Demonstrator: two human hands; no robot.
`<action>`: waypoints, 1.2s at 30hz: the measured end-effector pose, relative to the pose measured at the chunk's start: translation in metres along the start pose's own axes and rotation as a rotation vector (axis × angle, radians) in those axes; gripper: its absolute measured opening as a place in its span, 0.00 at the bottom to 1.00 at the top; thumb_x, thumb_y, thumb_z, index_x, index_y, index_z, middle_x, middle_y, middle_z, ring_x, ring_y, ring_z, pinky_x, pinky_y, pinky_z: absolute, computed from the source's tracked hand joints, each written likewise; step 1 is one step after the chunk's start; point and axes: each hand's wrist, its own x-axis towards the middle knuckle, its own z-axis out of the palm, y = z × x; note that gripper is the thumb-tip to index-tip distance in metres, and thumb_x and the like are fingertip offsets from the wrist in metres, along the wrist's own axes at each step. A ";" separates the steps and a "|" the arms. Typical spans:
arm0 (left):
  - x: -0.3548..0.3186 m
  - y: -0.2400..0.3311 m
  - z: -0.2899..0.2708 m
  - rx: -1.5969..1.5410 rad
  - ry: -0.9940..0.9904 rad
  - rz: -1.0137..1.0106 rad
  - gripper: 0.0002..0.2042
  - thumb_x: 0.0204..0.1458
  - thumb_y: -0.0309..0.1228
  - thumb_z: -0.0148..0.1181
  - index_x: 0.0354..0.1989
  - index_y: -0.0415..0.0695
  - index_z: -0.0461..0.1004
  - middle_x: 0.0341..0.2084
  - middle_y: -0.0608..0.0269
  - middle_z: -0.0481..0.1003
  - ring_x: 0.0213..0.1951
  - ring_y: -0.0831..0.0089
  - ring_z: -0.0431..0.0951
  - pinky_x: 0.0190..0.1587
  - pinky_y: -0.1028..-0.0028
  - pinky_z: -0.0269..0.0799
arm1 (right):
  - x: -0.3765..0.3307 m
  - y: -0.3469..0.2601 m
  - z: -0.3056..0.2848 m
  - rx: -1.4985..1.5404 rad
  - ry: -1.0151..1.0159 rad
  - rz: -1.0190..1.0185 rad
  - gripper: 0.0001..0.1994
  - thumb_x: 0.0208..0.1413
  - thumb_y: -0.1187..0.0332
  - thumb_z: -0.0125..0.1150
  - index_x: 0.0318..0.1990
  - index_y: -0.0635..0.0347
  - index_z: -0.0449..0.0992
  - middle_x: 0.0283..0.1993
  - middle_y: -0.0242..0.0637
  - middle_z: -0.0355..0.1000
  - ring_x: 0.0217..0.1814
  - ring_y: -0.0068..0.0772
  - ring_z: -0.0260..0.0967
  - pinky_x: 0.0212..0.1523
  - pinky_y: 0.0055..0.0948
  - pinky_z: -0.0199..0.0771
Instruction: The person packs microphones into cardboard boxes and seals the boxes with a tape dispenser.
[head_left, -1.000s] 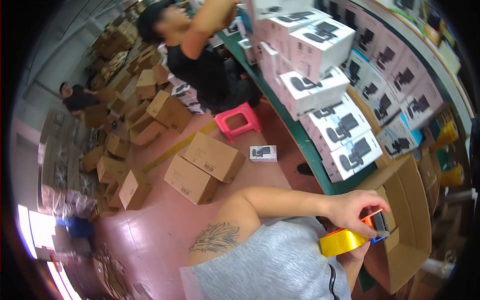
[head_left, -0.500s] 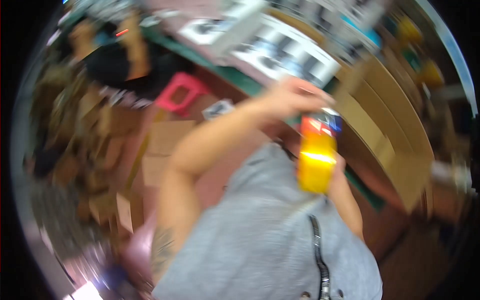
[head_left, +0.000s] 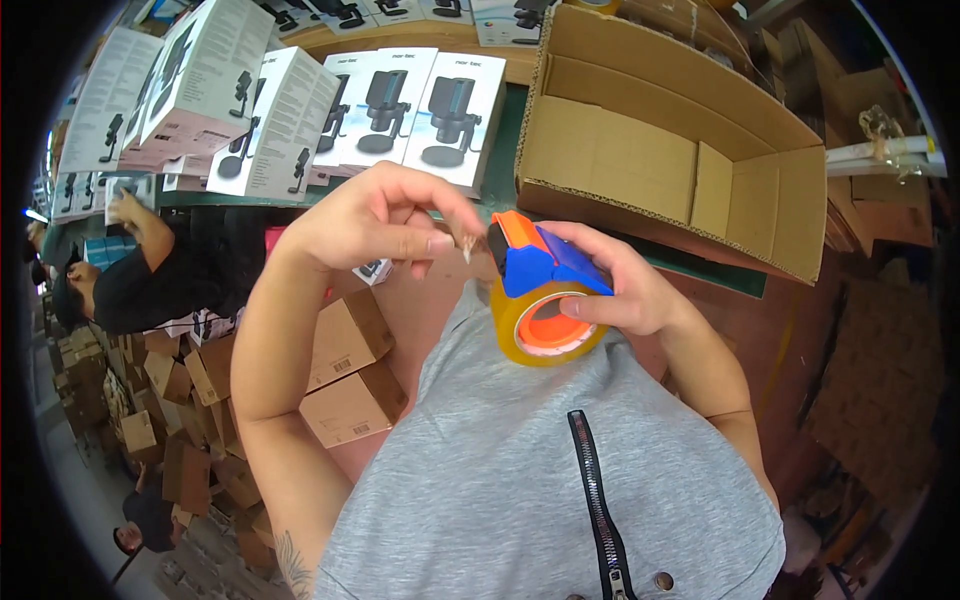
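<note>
Tape dispenser (head_left: 548,262); left hand (head_left: 385,215) now beside it

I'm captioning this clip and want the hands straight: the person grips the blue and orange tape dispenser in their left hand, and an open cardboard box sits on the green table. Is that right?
Not quite: the head view shows the tape dispenser gripped in the right hand, not the left. The open cardboard box does sit on the green table.
</note>
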 end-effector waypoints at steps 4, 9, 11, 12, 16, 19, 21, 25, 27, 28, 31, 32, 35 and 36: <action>0.000 0.035 0.013 0.137 -0.094 -0.138 0.08 0.49 0.13 0.59 0.36 0.33 0.80 0.30 0.55 0.79 0.26 0.74 0.80 0.27 0.80 0.75 | -0.020 -0.026 -0.005 -0.439 0.130 -0.076 0.35 0.44 0.74 0.68 0.64 0.61 0.63 0.52 0.43 0.73 0.52 0.37 0.74 0.54 0.34 0.72; 0.004 0.016 0.010 0.424 -0.082 0.266 0.05 0.52 0.18 0.60 0.25 0.37 0.74 0.25 0.62 0.76 0.23 0.81 0.73 0.26 0.83 0.68 | -0.032 -0.063 0.004 -0.959 0.176 -0.276 0.41 0.35 0.75 0.70 0.64 0.57 0.66 0.42 0.42 0.73 0.39 0.44 0.73 0.42 0.33 0.75; 0.006 0.009 0.029 0.303 0.027 0.129 0.06 0.53 0.18 0.58 0.25 0.37 0.72 0.23 0.64 0.74 0.23 0.83 0.73 0.26 0.83 0.67 | -0.038 -0.064 0.007 -1.034 0.186 -0.302 0.43 0.32 0.76 0.70 0.65 0.52 0.67 0.33 0.39 0.69 0.30 0.39 0.69 0.34 0.32 0.72; 0.009 0.004 0.037 0.187 0.144 -0.007 0.06 0.53 0.17 0.57 0.25 0.38 0.70 0.22 0.67 0.73 0.24 0.85 0.72 0.26 0.84 0.67 | -0.041 -0.065 0.008 -1.037 0.184 -0.301 0.43 0.32 0.76 0.70 0.65 0.52 0.67 0.33 0.39 0.69 0.30 0.39 0.69 0.34 0.32 0.72; 0.016 -0.029 0.055 -0.155 0.294 0.098 0.09 0.55 0.20 0.58 0.41 0.39 0.65 0.21 0.71 0.71 0.25 0.88 0.70 0.26 0.83 0.63 | -0.048 -0.065 0.013 -1.131 0.185 -0.252 0.40 0.31 0.76 0.67 0.63 0.54 0.69 0.34 0.40 0.69 0.32 0.38 0.70 0.34 0.32 0.72; 0.018 -0.028 0.061 -0.142 0.322 0.157 0.13 0.56 0.19 0.55 0.48 0.39 0.62 0.21 0.71 0.71 0.24 0.87 0.70 0.26 0.83 0.64 | -0.048 -0.065 0.021 -1.234 0.220 -0.188 0.38 0.31 0.76 0.65 0.61 0.56 0.71 0.34 0.41 0.69 0.32 0.38 0.70 0.34 0.31 0.72; 0.022 -0.030 0.070 -0.059 0.412 0.268 0.10 0.56 0.17 0.51 0.46 0.37 0.64 0.22 0.70 0.71 0.22 0.87 0.70 0.24 0.82 0.64 | -0.043 -0.068 0.028 -1.348 0.212 -0.100 0.40 0.32 0.72 0.65 0.63 0.48 0.70 0.32 0.41 0.67 0.28 0.41 0.69 0.31 0.34 0.73; 0.034 -0.030 0.074 0.396 0.459 0.514 0.07 0.52 0.15 0.49 0.38 0.36 0.68 0.22 0.65 0.72 0.18 0.84 0.70 0.19 0.79 0.64 | -0.027 -0.081 0.046 -1.614 0.182 -0.042 0.39 0.36 0.67 0.66 0.64 0.47 0.68 0.30 0.42 0.65 0.25 0.40 0.68 0.27 0.35 0.74; 0.040 0.002 0.073 0.853 0.366 0.773 0.03 0.52 0.18 0.53 0.34 0.38 0.69 0.22 0.63 0.73 0.20 0.74 0.73 0.23 0.72 0.69 | -0.018 -0.077 0.043 -1.784 0.054 0.039 0.36 0.37 0.65 0.66 0.62 0.49 0.69 0.31 0.43 0.66 0.25 0.40 0.69 0.26 0.35 0.74; 0.022 0.031 0.073 1.238 0.413 0.937 0.04 0.52 0.23 0.57 0.35 0.39 0.72 0.25 0.59 0.74 0.27 0.65 0.77 0.30 0.66 0.72 | -0.010 -0.071 0.043 -1.933 -0.094 0.126 0.33 0.39 0.64 0.66 0.60 0.51 0.71 0.32 0.43 0.67 0.26 0.41 0.70 0.25 0.35 0.73; -0.009 0.062 0.102 0.199 0.952 0.736 0.20 0.59 0.24 0.55 0.59 0.37 0.62 0.32 0.64 0.73 0.31 0.78 0.71 0.35 0.78 0.69 | 0.019 -0.052 0.068 -1.751 -0.410 0.286 0.30 0.40 0.64 0.64 0.57 0.53 0.71 0.33 0.45 0.69 0.28 0.42 0.72 0.23 0.35 0.71; 0.011 0.079 0.061 0.520 0.660 0.894 0.20 0.59 0.22 0.53 0.60 0.36 0.61 0.28 0.67 0.72 0.26 0.79 0.68 0.33 0.81 0.66 | 0.017 -0.070 0.056 -1.700 -0.223 0.140 0.31 0.40 0.64 0.64 0.58 0.52 0.71 0.33 0.46 0.69 0.29 0.42 0.73 0.23 0.35 0.70; 0.047 0.068 0.017 0.334 0.607 0.841 0.24 0.57 0.18 0.53 0.62 0.35 0.56 0.28 0.66 0.72 0.29 0.85 0.68 0.34 0.85 0.64 | -0.010 -0.106 0.026 -1.277 0.266 -0.199 0.36 0.40 0.67 0.66 0.64 0.49 0.68 0.34 0.46 0.71 0.31 0.45 0.73 0.32 0.38 0.75; 0.041 0.072 0.013 0.376 0.616 0.860 0.23 0.58 0.18 0.53 0.62 0.35 0.57 0.29 0.66 0.73 0.30 0.84 0.69 0.34 0.85 0.64 | -0.021 -0.107 0.024 -1.116 0.378 -0.275 0.36 0.40 0.67 0.67 0.64 0.51 0.68 0.35 0.47 0.72 0.33 0.47 0.74 0.37 0.39 0.77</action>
